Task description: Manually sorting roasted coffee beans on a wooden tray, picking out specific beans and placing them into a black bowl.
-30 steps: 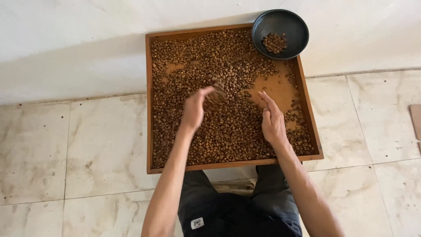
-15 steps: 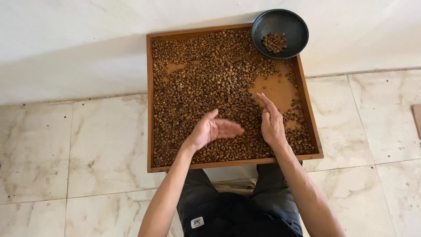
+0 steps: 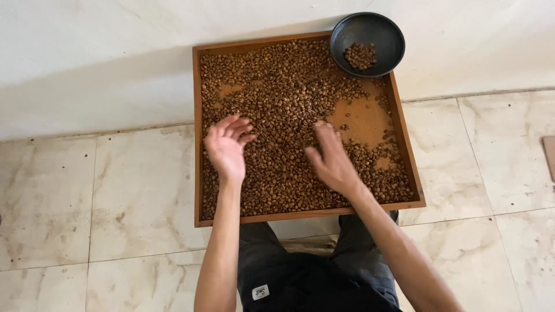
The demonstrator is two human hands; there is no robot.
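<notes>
Brown roasted-looking beans [image 3: 277, 110] fill a square wooden tray [image 3: 197, 138] on the tiled floor [image 3: 115, 196], tray's far edge against the white wall [image 3: 115, 58]. My left hand [image 3: 226, 149] hovers over the tray's left side, fingers spread and loosely curled, grasping nothing I can see. My right hand [image 3: 332, 159] sits lower-middle, palm down, fingers splayed on or just above the beans, also holding nothing. Beans lie straight under and ahead of both hands; the densest mass is between them and further out toward the wall. Right hand is nearer the bare patch of tray floor [image 3: 361, 118] and the black bowl [image 3: 350, 29], which rests on the far right corner with a small heap of beans inside. Beans small, oval, matte, loose; tray smooth reddish wood with a low rim; bowl round, dark, dull sheen
</notes>
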